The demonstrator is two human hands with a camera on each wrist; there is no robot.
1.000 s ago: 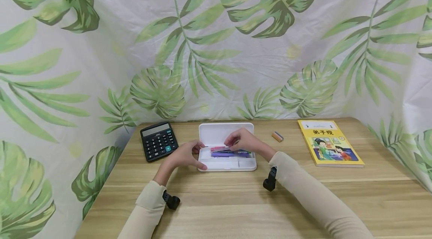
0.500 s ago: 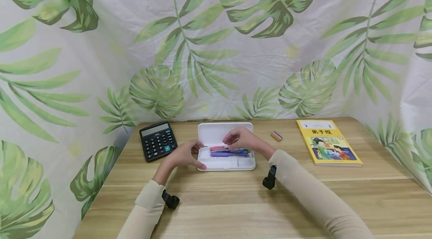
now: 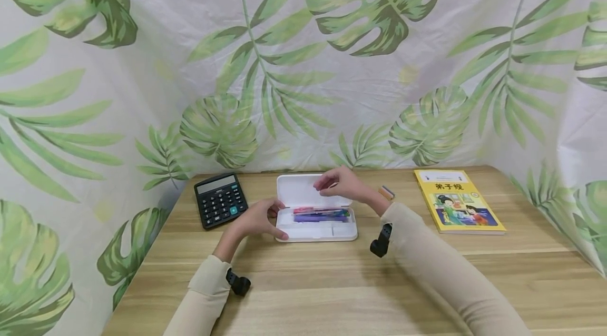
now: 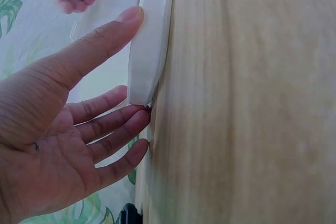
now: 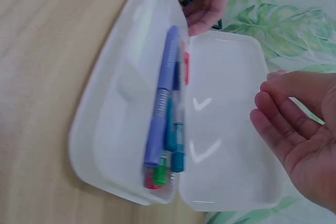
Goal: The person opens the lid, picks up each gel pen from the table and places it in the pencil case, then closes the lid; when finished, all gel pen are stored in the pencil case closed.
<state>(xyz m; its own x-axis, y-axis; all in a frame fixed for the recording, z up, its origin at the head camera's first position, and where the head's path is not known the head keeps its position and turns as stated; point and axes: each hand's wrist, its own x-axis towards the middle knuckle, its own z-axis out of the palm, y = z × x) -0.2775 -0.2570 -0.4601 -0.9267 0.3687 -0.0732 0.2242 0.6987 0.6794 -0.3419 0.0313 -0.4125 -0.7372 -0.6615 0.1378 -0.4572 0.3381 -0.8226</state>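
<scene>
A white pencil case (image 3: 310, 231) lies with its lid (image 3: 296, 188) raised at the back. Several pens fill its rear part, among them a thick purple pen (image 5: 161, 98) and slimmer ones with teal, green and red parts. My left hand (image 3: 256, 218) holds the case's left end, its thumb on the front wall and fingertips at the end and rear corner, as the left wrist view shows. Before the lid, above the pens, hovers my right hand (image 3: 343, 187); its fingers are loosely bent with nothing between them.
A black calculator (image 3: 221, 200) lies left of the case. Behind the right wrist is a small orange-and-blue object (image 3: 386, 191). A yellow book (image 3: 457, 201) lies farther right on the wooden table (image 3: 303, 288). A leaf-patterned cloth (image 3: 294, 62) hangs behind.
My right hand has risen from the pens in the case to in front of the lid, uncovering more of them. My left hand has stayed at the case's left end.
</scene>
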